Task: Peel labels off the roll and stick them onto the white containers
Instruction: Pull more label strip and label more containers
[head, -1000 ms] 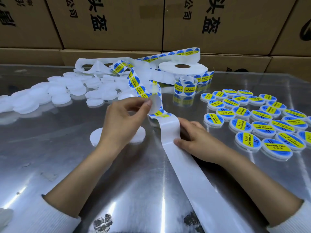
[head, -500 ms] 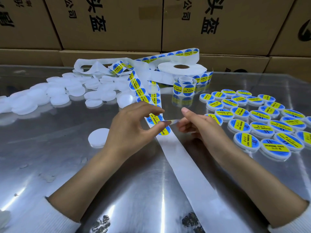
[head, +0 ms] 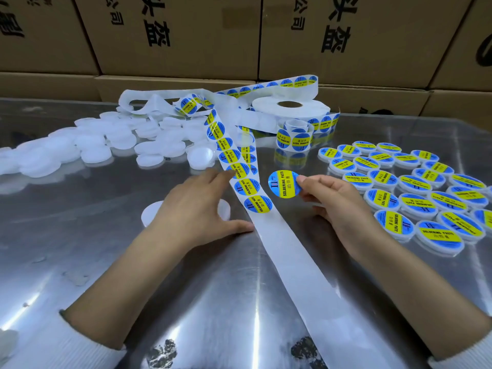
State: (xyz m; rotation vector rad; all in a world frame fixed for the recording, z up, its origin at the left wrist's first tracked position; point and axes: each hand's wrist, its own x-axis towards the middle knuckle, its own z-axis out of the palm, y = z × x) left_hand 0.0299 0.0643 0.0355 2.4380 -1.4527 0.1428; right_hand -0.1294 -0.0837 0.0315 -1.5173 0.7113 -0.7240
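Nearest the viewer, the bare backing strip (head: 292, 267) runs diagonally across the shiny metal bench (head: 80, 249). The left hand (head: 197, 209) lies flat beside the strip, fingers released and spread, thumb touching its edge, covering most of one blank white container (head: 149, 214). The right hand (head: 338, 201) pinches a peeled round label (head: 283, 184) by its rim, the label held in the air just right of the strip's remaining labels (head: 241, 171). Finished labelled containers (head: 415, 198) crowd the bench immediately right of that hand. Farther off lie a heap of blank containers (head: 106, 145) at left and the label roll (head: 290, 113) with loose coils, before a wall of cardboard boxes (head: 266, 35). Likely risks: the free sticky label could curl onto itself or catch the fingers or strip, and it could land off-centre if the container shifts. Open room lies toward the near left; the right side is tight, and a sweep there could scatter finished pieces.
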